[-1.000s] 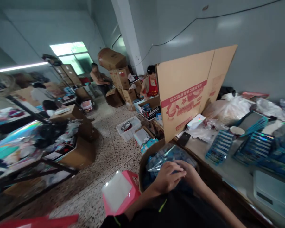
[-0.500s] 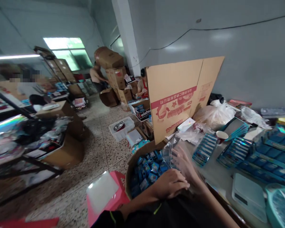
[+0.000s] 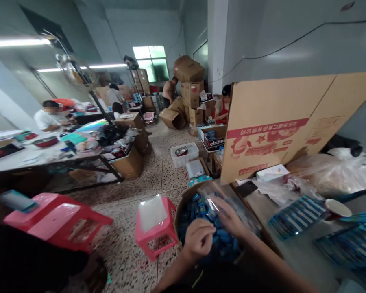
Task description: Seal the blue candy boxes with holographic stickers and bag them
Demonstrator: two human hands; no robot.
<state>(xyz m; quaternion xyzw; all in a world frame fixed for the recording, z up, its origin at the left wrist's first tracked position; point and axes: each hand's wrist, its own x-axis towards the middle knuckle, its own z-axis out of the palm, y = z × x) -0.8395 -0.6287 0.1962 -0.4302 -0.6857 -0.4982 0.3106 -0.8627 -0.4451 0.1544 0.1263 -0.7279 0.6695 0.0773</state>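
My right hand (image 3: pixel 227 215) reaches over a round brown bin (image 3: pixel 178 215), its fingers closed on a thin piece of clear plastic (image 3: pixel 212 193) that is blurred by motion. Small blue packets (image 3: pixel 201 205) fill the bin below. Closer to me, my left hand (image 3: pixel 198 238) hovers above the bin's near side, fingers curled into a loose pinch. Whether anything is inside that pinch is hidden. To the right, blue packs with white stripes (image 3: pixel 297 215) lie on the grey table (image 3: pixel 280 248).
A tall cardboard flap (image 3: pixel 271 126) rises behind the bin. Left of it stands a pink stool (image 3: pixel 155 240) with a clear sheet on top. More pink stools (image 3: pixel 57 219) are beside a person in black (image 3: pixel 33 256). A cup (image 3: pixel 338 208) and plastic bags (image 3: pixel 347 171) sit on the table.
The view has swung left, bringing the pink stools and a dark-clothed person into sight. My hands have moved apart; the left has curled, and the right holds the clear plastic over the bin.
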